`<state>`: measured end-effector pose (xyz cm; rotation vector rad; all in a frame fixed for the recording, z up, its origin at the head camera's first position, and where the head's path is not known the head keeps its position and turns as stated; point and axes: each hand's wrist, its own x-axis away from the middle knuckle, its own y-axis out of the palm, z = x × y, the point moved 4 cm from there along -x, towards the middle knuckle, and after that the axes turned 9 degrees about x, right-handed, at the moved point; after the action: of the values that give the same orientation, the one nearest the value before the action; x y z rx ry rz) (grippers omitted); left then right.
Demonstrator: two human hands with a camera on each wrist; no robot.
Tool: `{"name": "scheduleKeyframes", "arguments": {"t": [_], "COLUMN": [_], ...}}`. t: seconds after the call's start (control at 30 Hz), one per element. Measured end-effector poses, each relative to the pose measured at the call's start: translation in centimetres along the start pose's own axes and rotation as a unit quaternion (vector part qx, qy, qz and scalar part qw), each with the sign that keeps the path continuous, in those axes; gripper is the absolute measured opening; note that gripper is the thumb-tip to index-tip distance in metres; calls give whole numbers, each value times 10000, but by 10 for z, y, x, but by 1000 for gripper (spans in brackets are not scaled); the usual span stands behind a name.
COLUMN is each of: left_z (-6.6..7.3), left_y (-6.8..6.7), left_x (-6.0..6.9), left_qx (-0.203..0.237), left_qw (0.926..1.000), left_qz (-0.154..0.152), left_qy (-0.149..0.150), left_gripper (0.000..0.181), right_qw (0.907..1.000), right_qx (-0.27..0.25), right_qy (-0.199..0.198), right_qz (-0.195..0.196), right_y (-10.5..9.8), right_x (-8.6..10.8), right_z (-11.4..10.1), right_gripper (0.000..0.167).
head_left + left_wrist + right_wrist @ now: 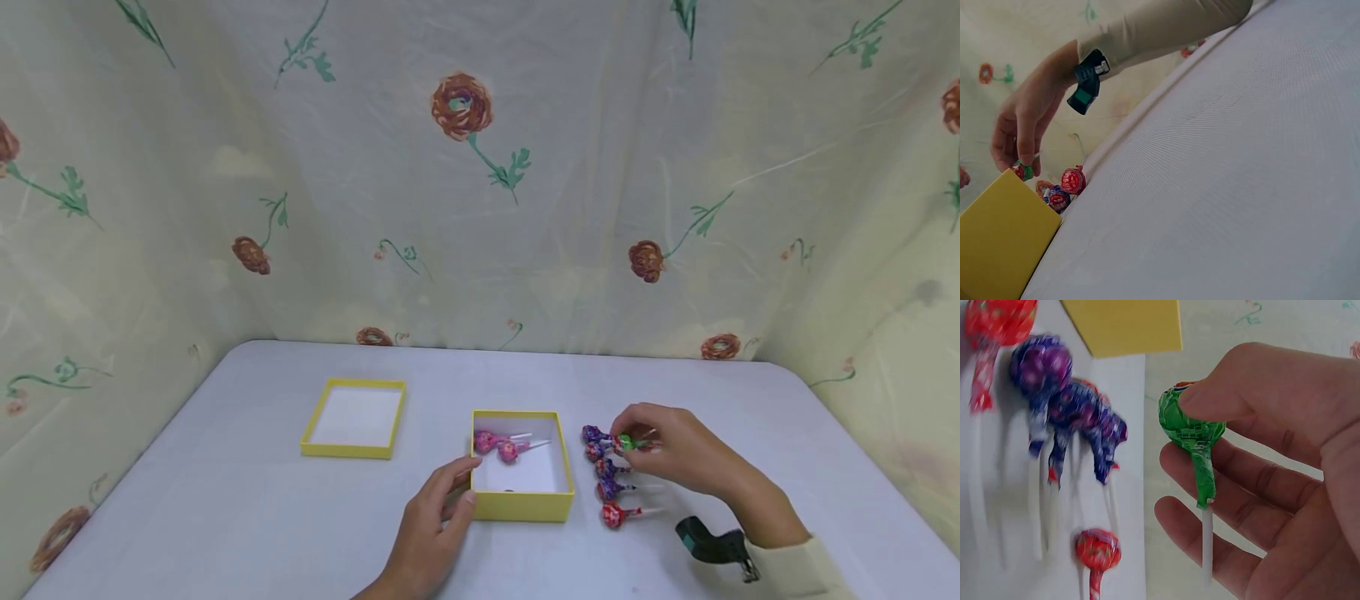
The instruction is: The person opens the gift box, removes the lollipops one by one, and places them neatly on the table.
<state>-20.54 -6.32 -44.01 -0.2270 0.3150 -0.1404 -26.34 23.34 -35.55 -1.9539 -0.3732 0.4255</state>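
Note:
My right hand (678, 446) pinches a green-wrapped lollipop (1192, 431) by its candy head between thumb and fingers, with the white stick hanging down in the right wrist view. It is held above a column of wrapped lollipops, several purple (606, 490) and a red one (613, 516) at the near end. Left of these stands an open yellow box (523, 507) with a white inside, holding pink lollipops (510, 451). The fingers of my left hand (431, 525) rest against the box's left side, thumb near its front corner. The left wrist view shows the box's yellow wall (1007, 240).
A yellow-rimmed box lid (352, 452) lies with its white inside up, left of the box. A dark wrist device (708, 543) sits by the right sleeve (798, 568). Flower-patterned curtain (555, 267) surrounds the back and sides of the white table (225, 500).

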Motion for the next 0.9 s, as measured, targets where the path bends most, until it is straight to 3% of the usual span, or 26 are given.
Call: {"name": "scheduleKeyframes", "arguments": {"t": [0.57,0.9], "left_z": [0,1], "left_y": [2,1], "left_x": [-1,0], "left_qx": [-45,-66], "left_qw": [9997,9999], "left_qz": [-65,-35], "left_qy": [-231,-104], "left_gripper": [38,37], "right_qw": [9987,9983], "right_qx": [417,468], "right_qy": [114,277], "right_qz": [273,207], "right_y": [-4,-4], "right_x": [8,10], "right_z": [23,38], "right_gripper": [21,20]}}
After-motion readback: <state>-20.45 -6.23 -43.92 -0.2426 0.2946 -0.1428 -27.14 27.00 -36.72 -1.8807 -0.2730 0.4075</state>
